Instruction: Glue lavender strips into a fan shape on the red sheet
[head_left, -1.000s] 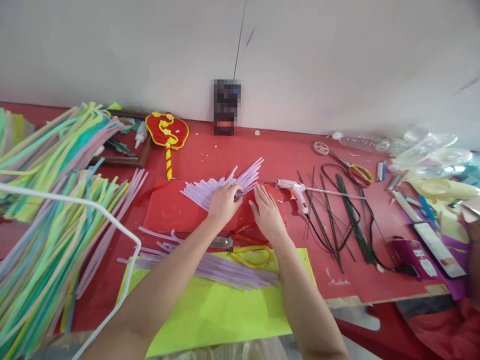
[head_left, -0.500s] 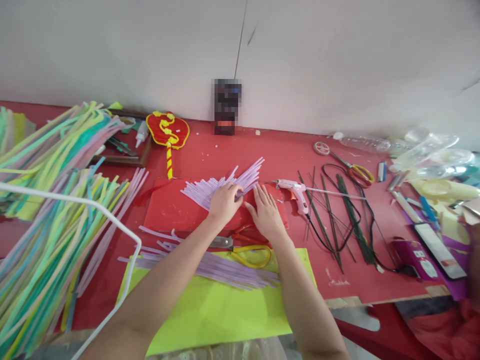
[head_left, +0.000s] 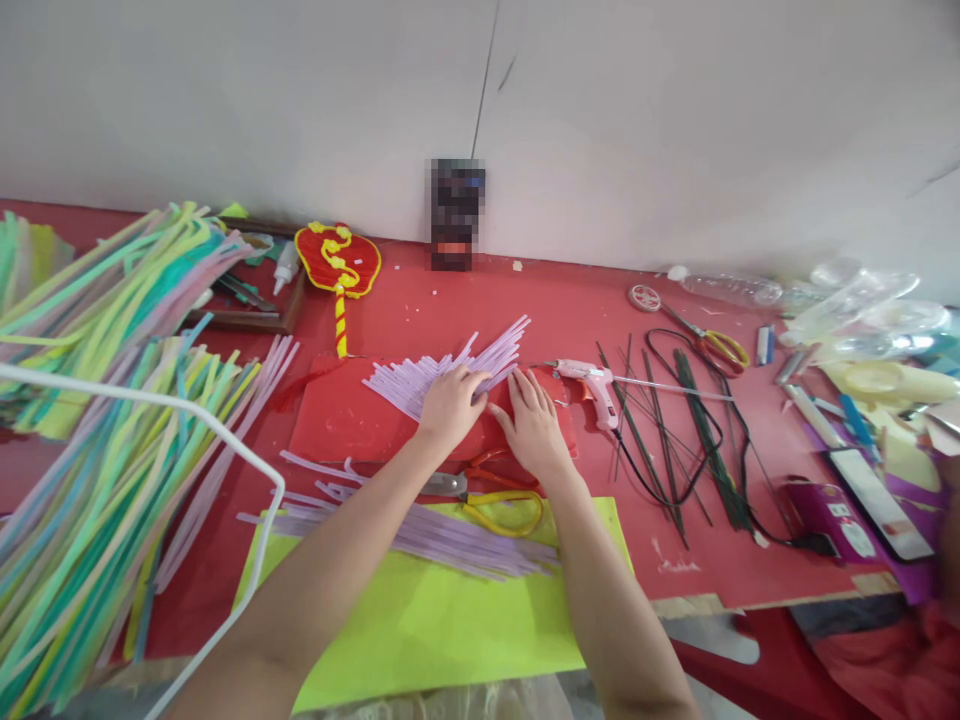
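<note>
A fan of lilac pipe cleaners (head_left: 405, 382) lies side by side on a red board (head_left: 337, 425). My left hand (head_left: 451, 408) is closed at the fan's lower right part, thumb and fingertips pinching the stems; its fingers partly hide them. Flat on the board beside it rests my right hand (head_left: 534, 425), fingers stretched and thumb apart, fingertips at the fan's right end. Below my wrists are yellow-handled scissors (head_left: 502, 512) and red-handled pliers (head_left: 495, 468). More loose lilac pipe cleaners (head_left: 457, 545) lie across a yellow-green sheet (head_left: 450, 630).
Bundles of coloured pipe cleaners (head_left: 97, 540) and a white bar (head_left: 150, 390) fill the left. A red-and-yellow fan ornament (head_left: 339, 262) lies behind. To the right are a pink glue gun (head_left: 596, 385), its cord, green wires (head_left: 709, 440), a phone (head_left: 881, 500) and plastic bottles (head_left: 727, 287).
The fingers of my left hand have shifted slightly and lie lower over the pipe cleaners. My right hand stays in place.
</note>
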